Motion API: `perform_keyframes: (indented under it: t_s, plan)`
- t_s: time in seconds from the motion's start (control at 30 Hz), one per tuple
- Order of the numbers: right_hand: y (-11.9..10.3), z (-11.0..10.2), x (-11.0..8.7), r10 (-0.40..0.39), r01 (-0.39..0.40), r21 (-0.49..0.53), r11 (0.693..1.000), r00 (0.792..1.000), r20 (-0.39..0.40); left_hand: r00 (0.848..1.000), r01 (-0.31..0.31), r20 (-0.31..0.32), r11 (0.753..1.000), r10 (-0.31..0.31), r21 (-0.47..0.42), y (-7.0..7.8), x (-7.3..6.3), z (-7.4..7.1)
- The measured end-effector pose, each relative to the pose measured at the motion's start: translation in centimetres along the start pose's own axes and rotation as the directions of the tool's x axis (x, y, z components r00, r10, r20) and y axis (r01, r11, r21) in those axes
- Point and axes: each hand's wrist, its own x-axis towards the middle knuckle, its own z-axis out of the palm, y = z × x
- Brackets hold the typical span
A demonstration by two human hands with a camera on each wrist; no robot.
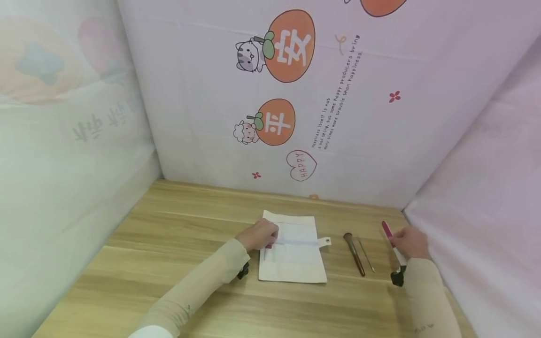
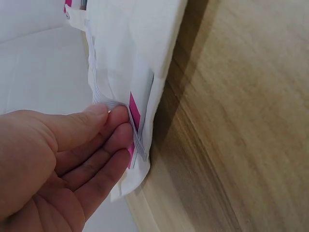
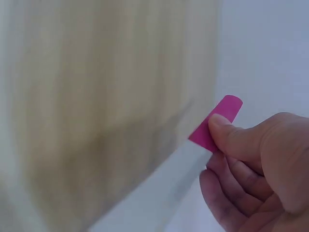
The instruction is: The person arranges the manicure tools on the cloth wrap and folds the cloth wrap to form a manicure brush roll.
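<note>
Pinching narrowly in left hand (image 1: 263, 234) the elastic band (image 2: 138, 144) of white pouch (image 1: 291, 271); likewise in right hand (image 1: 411, 242), a pink-and-white strip (image 3: 200, 135).

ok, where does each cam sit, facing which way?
Head: on the head, facing forward and down at the table; sleeves, left hand and right hand show.
Left wrist: on that wrist, facing the white case; left hand shows, pinching the elastic band.
Right wrist: on that wrist, facing the pink-and-white strip; right hand shows.
Shared: head and left wrist both show the case.
</note>
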Motion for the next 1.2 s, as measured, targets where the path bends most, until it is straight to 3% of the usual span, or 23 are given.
perform_keyframes:
  t_s: [0.13,0.27,0.4,0.6,0.73,0.83,1.07,1.2]
  plan:
    - [-2.0,0.0,0.4,-0.030,0.031,0.069,0.997,0.999,-0.011,1.000,0.007,-0.005,1.000,-0.007,0.001,0.1,0.1,0.1]
    - [-4.8,0.7,0.8,-0.074,0.076,0.075,0.994,0.997,-0.026,1.000,0.002,-0.001,1.000,-0.002,0.006,0.1,0.2,0.2]
    - [-8.3,1.6,1.1,-0.069,0.069,0.184,0.980,0.998,-0.006,1.000,0.006,-0.006,1.000,-0.006,0.013,0.3,0.2,0.2]
    - [-13.3,3.1,1.5,-0.043,-0.001,0.396,0.918,0.994,0.102,1.000,0.018,-0.011,1.000,-0.018,0.013,0.4,0.2,0.3]
    - [-16.1,4.4,2.1,-0.050,-0.021,0.500,0.866,0.991,0.127,1.000,0.025,-0.015,1.000,-0.025,-0.004,0.4,0.1,0.2]
    - [-18.2,5.2,2.4,-0.056,-0.021,0.523,0.852,0.990,0.131,0.999,0.029,-0.015,1.000,-0.029,-0.008,0.5,0.0,0.1]
    - [-22.8,7.3,2.6,-0.106,-0.011,0.617,0.787,0.983,0.152,1.000,0.028,-0.014,1.000,-0.028,0.013,0.7,-0.1,0.1]
    - [-24.8,8.7,2.8,-0.053,-0.063,0.650,0.758,0.986,0.157,1.000,0.022,-0.020,0.999,-0.021,0.027,0.6,0.1,0.2]
